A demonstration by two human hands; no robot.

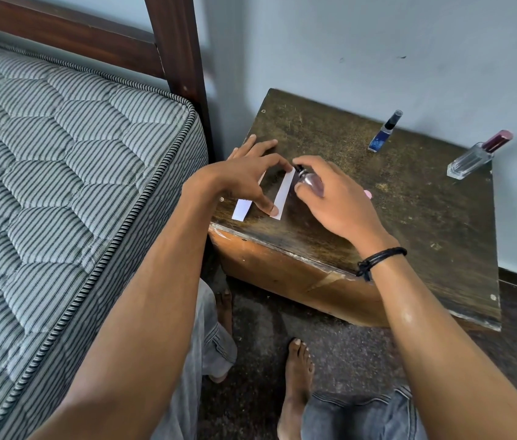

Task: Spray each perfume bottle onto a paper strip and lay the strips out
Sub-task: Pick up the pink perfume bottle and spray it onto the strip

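Note:
Two white paper strips lie side by side near the front left of a worn wooden bedside table [409, 211]. My left hand [244, 176] presses the right strip [284, 193] flat, thumb on its near end and a fingertip by its far end; the left strip [242, 209] shows from under my palm. My right hand [330, 198] grips a small clear perfume bottle [309, 181], its black nozzle pointed at the far end of the right strip. A blue bottle [384, 132] and a clear bottle with a maroon cap [477, 157] stand at the back right.
A striped mattress [60, 192] on a dark wooden bed frame [177, 52] sits close on the left. A pale wall runs behind the table. A small pink object [368, 194] peeks out beyond my right hand. My bare feet are on the dark floor below.

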